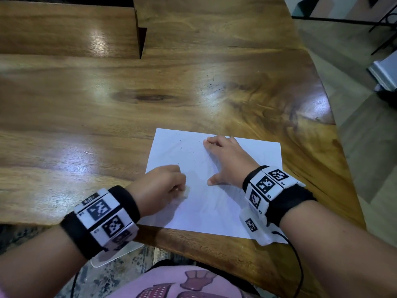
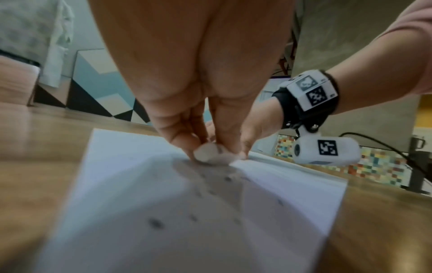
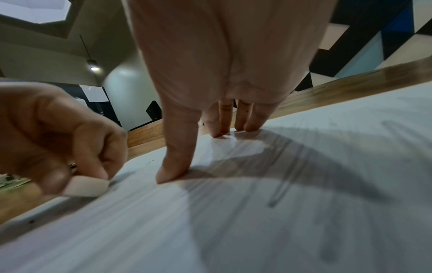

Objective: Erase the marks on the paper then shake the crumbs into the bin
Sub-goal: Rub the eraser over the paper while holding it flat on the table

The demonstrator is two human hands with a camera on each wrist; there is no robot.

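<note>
A white sheet of paper lies near the front right edge of the wooden table, with faint pencil marks and dark eraser crumbs on it. My left hand pinches a small white eraser and holds it down on the sheet's left part; the same eraser shows in the right wrist view. My right hand rests on the paper with straight fingers spread, pressing the sheet flat. No bin is in view.
A raised wooden shelf with a dark metal bracket stands at the table's back left. The table's curved right edge drops to a tiled floor. A few crumbs lie on the wood beyond the paper.
</note>
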